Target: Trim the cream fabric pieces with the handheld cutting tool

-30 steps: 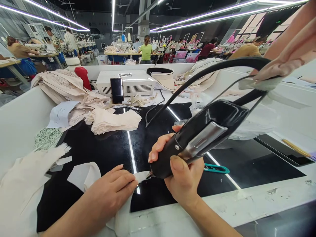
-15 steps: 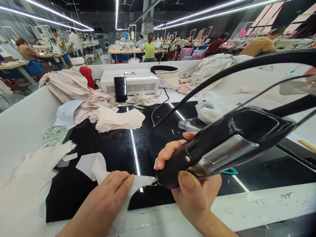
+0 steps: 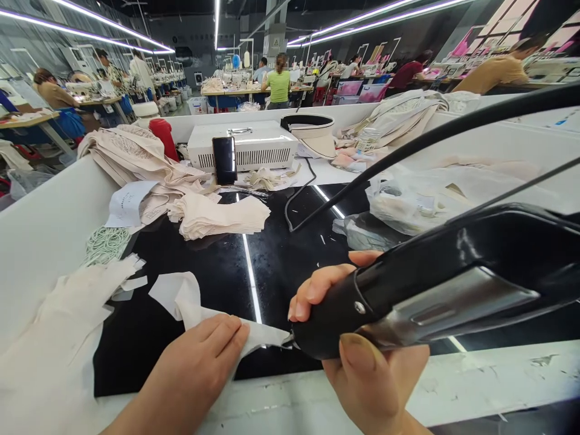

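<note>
My right hand (image 3: 362, 350) is wrapped around a black corded hand tool (image 3: 417, 284) with a long metal lever on its side, the thumb by the lever's lower end. The tool's narrow tip meets the pointed end of a white fabric piece (image 3: 267, 334). With its fingers pressed together, my left hand (image 3: 203, 356) grips that fabric just left of the tip. Beyond this hand, the piece's far end curls up over the black table surface (image 3: 149, 356). Part of the cloth is hidden under my left hand.
Cream fabric pieces (image 3: 222, 216) lie stacked mid-table, with a loose pile (image 3: 49, 338) at left. A phone (image 3: 224, 160) leans on a vented white box (image 3: 263, 142). The tool's thick black cable (image 3: 408, 145) arches across the right. Plastic bags (image 3: 417, 199) lie behind the tool.
The tool has come round so its rear end looms larger at the right, now covering the teal item seen behind it. My left hand still holds the fabric. The view has shifted slightly.
</note>
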{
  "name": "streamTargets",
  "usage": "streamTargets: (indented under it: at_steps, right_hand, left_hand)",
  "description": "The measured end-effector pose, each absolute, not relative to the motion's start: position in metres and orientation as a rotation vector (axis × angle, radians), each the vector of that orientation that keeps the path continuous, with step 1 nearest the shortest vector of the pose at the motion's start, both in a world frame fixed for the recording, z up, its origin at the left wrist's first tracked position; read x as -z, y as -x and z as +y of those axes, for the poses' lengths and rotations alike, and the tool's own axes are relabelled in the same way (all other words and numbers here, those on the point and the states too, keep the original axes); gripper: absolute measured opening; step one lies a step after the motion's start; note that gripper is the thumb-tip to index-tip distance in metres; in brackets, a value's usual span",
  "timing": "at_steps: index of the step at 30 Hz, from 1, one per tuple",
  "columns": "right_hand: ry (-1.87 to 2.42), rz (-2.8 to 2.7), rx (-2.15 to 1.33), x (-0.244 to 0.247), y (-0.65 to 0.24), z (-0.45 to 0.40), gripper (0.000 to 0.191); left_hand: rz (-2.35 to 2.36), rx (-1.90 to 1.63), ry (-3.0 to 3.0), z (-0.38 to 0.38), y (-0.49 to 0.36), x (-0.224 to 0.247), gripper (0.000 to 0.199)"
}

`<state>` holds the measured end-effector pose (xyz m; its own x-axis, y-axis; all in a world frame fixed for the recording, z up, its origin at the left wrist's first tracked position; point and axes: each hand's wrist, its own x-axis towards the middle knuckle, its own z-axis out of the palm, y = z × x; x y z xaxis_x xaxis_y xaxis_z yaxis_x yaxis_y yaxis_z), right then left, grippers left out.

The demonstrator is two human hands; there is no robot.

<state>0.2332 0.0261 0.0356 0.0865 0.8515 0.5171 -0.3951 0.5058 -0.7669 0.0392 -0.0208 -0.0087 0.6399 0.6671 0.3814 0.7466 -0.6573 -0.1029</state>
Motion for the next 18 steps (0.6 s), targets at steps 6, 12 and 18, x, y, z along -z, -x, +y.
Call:
streamTargets:
  at_steps: [6,12,18]
  right_hand:
    - [0.503,-1.151,-0.968,-0.036,-0.233,0.027,0.044]
    - [0.54,-1.145,-0.993,-0.039,-0.236,0.026,0.045]
    - [0.488,-1.117,-1.021,-0.044,-0.232,0.035,0.046]
  left_hand:
    - [-1.167,0.454,2.514,-0.026,-0.05,0.012,0.032]
    - [-1.196,0.45,2.423,-0.029,-0.064,0.018,0.043]
    - [-1.197,0.457,2.393,-0.032,-0.063,0.022,0.044]
